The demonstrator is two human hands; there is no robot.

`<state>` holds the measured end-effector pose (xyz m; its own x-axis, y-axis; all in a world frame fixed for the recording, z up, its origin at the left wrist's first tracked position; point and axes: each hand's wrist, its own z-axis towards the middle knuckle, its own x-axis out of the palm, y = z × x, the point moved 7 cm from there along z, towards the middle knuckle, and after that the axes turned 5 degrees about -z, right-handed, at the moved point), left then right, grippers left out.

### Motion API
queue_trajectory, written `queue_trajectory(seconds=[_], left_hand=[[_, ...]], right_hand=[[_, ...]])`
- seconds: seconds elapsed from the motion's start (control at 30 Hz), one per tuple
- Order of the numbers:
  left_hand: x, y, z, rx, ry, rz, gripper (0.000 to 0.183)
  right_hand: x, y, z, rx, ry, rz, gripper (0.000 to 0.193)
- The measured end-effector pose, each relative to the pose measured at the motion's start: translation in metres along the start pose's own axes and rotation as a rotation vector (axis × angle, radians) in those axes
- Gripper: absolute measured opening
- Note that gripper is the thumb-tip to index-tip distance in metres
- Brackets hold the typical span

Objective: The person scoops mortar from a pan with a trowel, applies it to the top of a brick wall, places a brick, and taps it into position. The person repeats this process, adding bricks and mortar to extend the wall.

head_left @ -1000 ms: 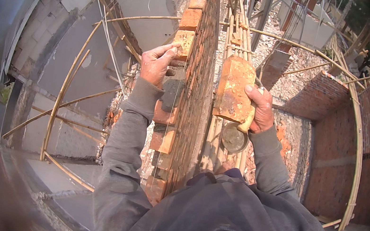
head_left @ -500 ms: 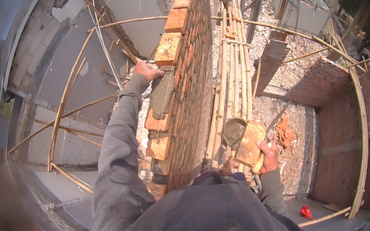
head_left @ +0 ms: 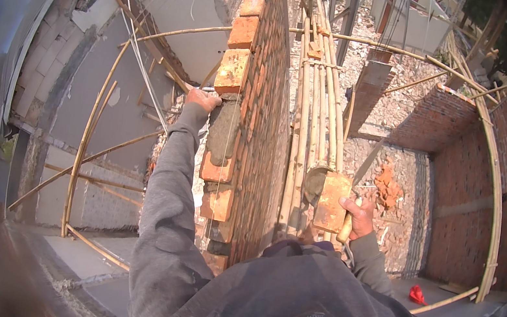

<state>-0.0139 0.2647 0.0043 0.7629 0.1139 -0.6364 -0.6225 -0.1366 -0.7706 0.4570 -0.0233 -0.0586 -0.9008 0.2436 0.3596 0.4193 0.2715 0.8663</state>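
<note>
My right hand (head_left: 360,218) grips an orange brick (head_left: 331,203) and, together with it, a tool with a pale wooden handle (head_left: 345,229). A long flat metal blade (head_left: 368,161) rises beyond that hand, apparently part of the tool. Behind the brick a round container of grey mortar (head_left: 315,184) is partly hidden. My left hand (head_left: 203,99) is closed at the left edge of the brick wall (head_left: 242,31), beside a bed of grey mortar (head_left: 224,129) on its top course. What its fingers hold, if anything, is hidden. A thin string (head_left: 222,173) runs along the top course.
Bamboo scaffold poles (head_left: 318,106) run alongside the wall on the right, and more poles (head_left: 95,141) frame the left. Rubble (head_left: 396,235) and a pile of orange broken brick (head_left: 388,186) lie below. A red scrap (head_left: 417,294) lies at lower right.
My right hand has shifted slightly left and down with the brick, which now stands more upright and covers more of the mortar container. My left hand has stayed nearly in place.
</note>
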Motion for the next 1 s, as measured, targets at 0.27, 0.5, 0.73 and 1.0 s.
queue_trajectory(seconds=[0.27,0.5,0.73,1.0], left_hand=[[0.008,0.071,0.031,-0.127,0.097,-0.409,0.021],[0.004,0.077,0.014,0.073,0.266,-0.427,0.046],[-0.077,0.007,-0.095,0.135,-0.882,0.958,0.036],[-0.072,-0.098,-0.163,0.265,-0.096,-0.177,0.036]], right_hand=[[-0.012,-0.014,0.008,0.018,-0.004,-0.022,0.021],[-0.005,-0.010,0.008,-0.008,-0.006,-0.005,0.019],[0.008,0.007,-0.001,-0.065,0.015,-0.002,0.025],[0.093,0.073,0.005,-0.127,0.263,-0.234,0.034]])
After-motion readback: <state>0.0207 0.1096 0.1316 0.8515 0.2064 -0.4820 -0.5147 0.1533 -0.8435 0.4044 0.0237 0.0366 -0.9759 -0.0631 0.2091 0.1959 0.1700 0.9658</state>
